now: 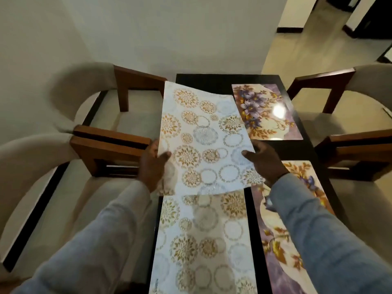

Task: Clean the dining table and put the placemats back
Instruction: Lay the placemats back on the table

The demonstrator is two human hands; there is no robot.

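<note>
You've got the circle mat (203, 132) up off the table (214, 81), one hand on each side edge near its close end. Your left hand (151, 164) pinches the left edge, thumb on top and fingers underneath; your right hand (264, 161) does the same on the right edge, thumb lying across the pattern. Both grips are closed on the mat, nothing loose.

The mat hangs tilted over the table's far-left quarter, its far corner poking past the table's left edge toward the chair (118, 98). That quarter looks like the last bare one: a floral mat (267, 113) lies flat at the table's far right, a second floral mat (275, 230) at the near right, and a second circle mat (201, 240) at the near left.

So: swing the far corner right until the long edge runs parallel to the table's left edge, lower the far end first, then let the near end down, leaving a dark strip between it and its neighbours.

Writing? None I can read on any mat.
</note>
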